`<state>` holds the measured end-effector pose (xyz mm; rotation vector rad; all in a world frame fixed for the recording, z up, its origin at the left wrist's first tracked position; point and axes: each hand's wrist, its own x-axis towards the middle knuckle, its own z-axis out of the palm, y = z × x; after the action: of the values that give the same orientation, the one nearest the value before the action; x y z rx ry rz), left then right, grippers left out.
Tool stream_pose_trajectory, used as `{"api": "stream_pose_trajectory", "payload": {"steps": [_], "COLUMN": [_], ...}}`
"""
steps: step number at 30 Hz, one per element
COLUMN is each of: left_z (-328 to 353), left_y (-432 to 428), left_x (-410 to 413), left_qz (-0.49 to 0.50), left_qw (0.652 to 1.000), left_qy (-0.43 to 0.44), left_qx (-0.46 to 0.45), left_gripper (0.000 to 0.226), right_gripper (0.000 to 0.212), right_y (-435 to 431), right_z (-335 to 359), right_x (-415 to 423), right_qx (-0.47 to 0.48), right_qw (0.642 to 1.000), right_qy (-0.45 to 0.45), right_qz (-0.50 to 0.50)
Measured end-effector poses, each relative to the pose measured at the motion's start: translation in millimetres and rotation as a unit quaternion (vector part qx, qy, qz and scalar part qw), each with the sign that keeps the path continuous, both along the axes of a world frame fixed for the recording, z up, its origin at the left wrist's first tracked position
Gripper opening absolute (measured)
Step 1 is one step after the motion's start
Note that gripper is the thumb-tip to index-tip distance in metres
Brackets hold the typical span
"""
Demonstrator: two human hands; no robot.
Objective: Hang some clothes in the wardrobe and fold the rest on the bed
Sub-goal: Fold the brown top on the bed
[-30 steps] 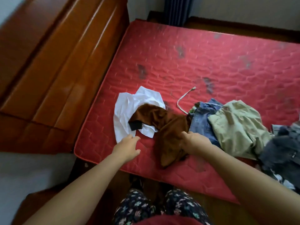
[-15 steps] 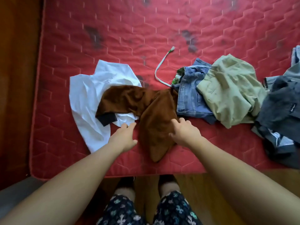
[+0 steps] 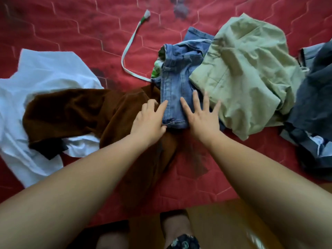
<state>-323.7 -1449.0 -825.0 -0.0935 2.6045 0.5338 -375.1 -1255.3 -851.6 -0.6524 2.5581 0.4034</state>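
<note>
A pair of blue jeans (image 3: 177,83) lies crumpled in the middle of the red mattress (image 3: 75,24). My left hand (image 3: 150,121) touches the jeans' lower left hem with its fingers stretched out. My right hand (image 3: 202,115) lies flat with spread fingers on the jeans' right side, next to a pale green garment (image 3: 248,72). A brown garment (image 3: 75,110) spreads to the left under my left wrist and partly over a white shirt (image 3: 45,72).
A white and green strap (image 3: 132,42) curls on the mattress behind the jeans. Dark grey and blue clothes (image 3: 316,105) are piled at the right edge. The mattress's front edge runs just below my forearms, with wooden floor (image 3: 224,221) and my feet beneath.
The camera has come closer to the bed. Both hands have left the brown garment and moved forward and right onto the blue jeans.
</note>
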Motion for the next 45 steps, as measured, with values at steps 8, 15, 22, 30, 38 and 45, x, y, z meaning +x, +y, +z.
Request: {"api": "stream_pose_trajectory", "payload": {"steps": [8,15,22,30,38,45], "left_z": [-48.5,-28.0,43.8,32.8,-19.2,30.0], "left_y": [40.2,73.8,231.8,366.3,322.2,234.6], "left_x": [-67.5,-108.4,-227.5,-255.4,-197.4,-171.9], "left_qz": [0.053,0.138,0.037,-0.256,-0.265,-0.149], "left_qw": [0.997,0.974,0.944,0.949,0.956,0.983], "left_qy": [-0.023,-0.038,0.028,-0.034,-0.048,-0.004], "left_qx": [0.055,0.178,0.327,0.183,0.116,0.105], "left_gripper": [0.082,0.096,0.088,0.086,0.087,0.077], "right_gripper": [0.060,0.047,0.035,0.049,0.085,0.069], "right_y": [32.3,68.4,224.1,391.1,374.6,268.9], "right_z": [-41.9,19.4,138.8,103.2,53.7,84.1], "right_x": [-52.2,-108.1,-211.6,-183.5,-168.4,-119.5], "right_qx": [-0.060,-0.149,-0.096,0.063,0.151,-0.069], "right_qw": [0.995,0.987,0.976,0.962,0.942,0.953], "right_qy": [0.013,0.009,0.192,0.121,-0.056,0.051], "right_qz": [0.081,0.050,0.022,-0.235,-0.293,-0.289]}}
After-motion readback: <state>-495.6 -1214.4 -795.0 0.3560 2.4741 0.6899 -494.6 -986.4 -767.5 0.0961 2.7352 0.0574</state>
